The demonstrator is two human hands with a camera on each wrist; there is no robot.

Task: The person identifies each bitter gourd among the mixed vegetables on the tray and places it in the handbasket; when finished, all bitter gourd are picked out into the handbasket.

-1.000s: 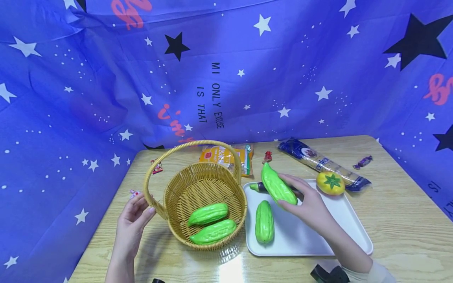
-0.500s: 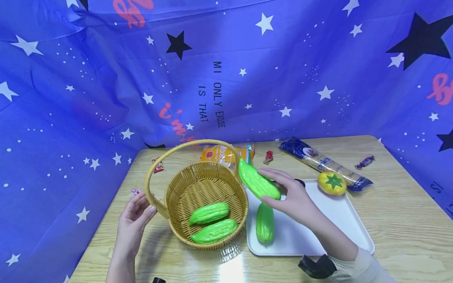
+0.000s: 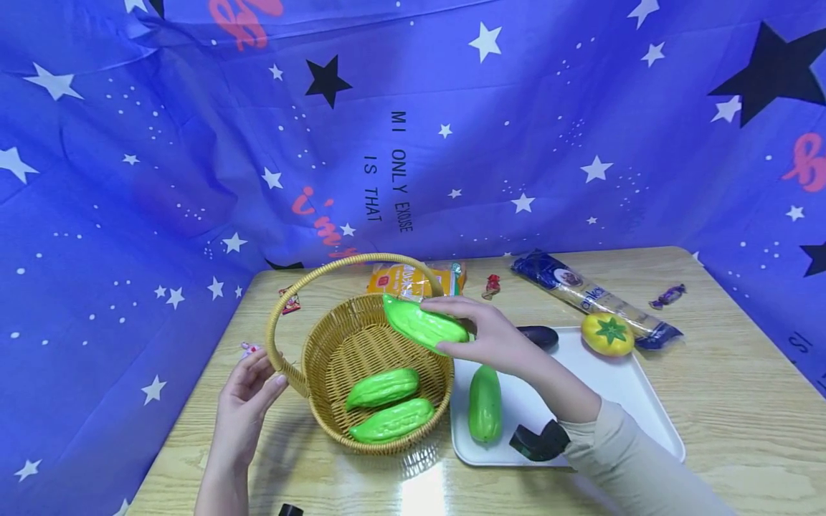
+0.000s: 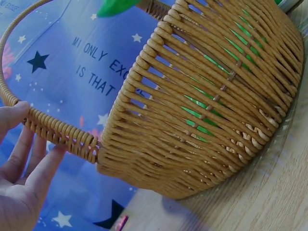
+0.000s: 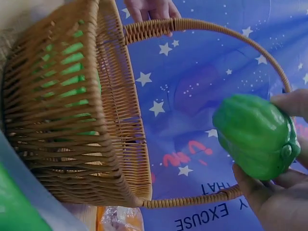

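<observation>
My right hand holds a bright green bitter melon over the right rim of a wicker basket, under its arched handle. In the right wrist view, thumb and fingers grip one end of this bitter melon. Two more bitter melons, one behind and one in front, lie inside the basket. At the left, my left hand pinches the handle's base; the left wrist view shows its fingers on either side of the handle. Another bitter melon lies on the white tray.
An eggplant, partly hidden by my right arm, and a yellow fruit with green leaves are at the tray's back. Behind lie a long blue package, an orange bag, a red candy and a purple candy.
My right hand has carried the bitter melon leftward from above the tray to over the basket. The left hand stays at the handle.
</observation>
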